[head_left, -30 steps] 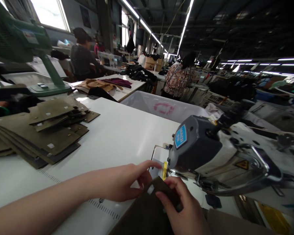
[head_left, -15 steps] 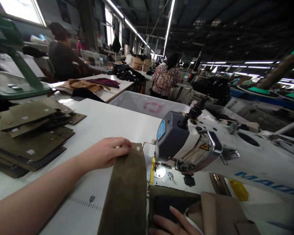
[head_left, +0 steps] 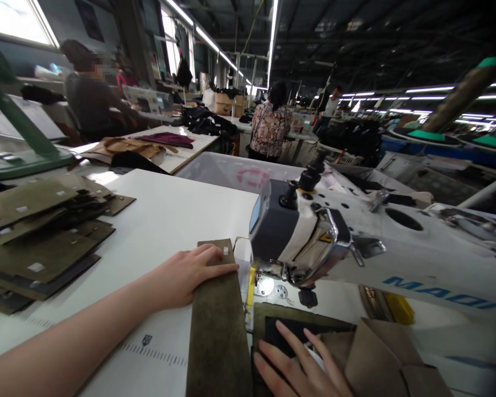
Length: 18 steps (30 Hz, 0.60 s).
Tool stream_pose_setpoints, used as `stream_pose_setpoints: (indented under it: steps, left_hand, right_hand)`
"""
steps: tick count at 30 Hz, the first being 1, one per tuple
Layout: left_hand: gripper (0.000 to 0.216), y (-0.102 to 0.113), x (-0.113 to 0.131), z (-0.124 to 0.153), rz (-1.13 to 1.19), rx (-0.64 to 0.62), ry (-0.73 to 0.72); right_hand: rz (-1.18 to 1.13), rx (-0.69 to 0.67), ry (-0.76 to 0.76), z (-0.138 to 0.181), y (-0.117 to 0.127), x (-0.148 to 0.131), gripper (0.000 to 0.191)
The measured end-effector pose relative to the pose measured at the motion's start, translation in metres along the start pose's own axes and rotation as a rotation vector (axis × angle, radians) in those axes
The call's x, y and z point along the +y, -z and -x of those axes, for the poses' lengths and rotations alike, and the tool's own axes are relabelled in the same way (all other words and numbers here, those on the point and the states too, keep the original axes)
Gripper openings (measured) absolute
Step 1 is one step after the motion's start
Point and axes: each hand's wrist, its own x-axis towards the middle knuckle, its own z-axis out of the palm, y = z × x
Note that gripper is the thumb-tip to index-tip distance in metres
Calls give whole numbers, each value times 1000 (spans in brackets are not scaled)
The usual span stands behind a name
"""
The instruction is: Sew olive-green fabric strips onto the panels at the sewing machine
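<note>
Left hand (head_left: 186, 275) flat on olive strip (head_left: 219, 325); right hand (head_left: 301, 369) — dark panel (head_left: 297, 331).

Olive fabric strip (head_left: 217, 325), white table (head_left: 169, 220)

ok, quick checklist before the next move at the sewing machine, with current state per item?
1. Left hand flat on the olive strip: ok.
2. Right hand flat on the dark piece in front of the sewing machine: ok.
3. Fingers clear of the needle area: ok, both hands sit short of it.
4. Strip lying flat on the table: ok.
5. Dark piece lined up under the presser foot: cannot tell.
6. Stack of olive pieces away from the hands: ok.
</note>
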Motion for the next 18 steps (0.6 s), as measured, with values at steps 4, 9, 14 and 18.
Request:
stream_pose_setpoints:
  steps: [4, 9, 14, 18]
  left_hand:
    - [65, -3, -1, -4, 76, 29, -77]
    - [60, -8, -6, -4, 152, 61, -101]
    - [59, -9, -9, -1, 205, 66, -98]
    - [70, -10, -6, -3, 196, 76, -111]
  right_hand:
    - [-133, -45, -70, -27, 9, 9, 41]
    - [-399, -477, -193, -40, 2, 52, 43]
    - [-178, -763, -648, -8, -7, 96, 45]
    - [-59, -435, -373, -4, 18, 77, 41]
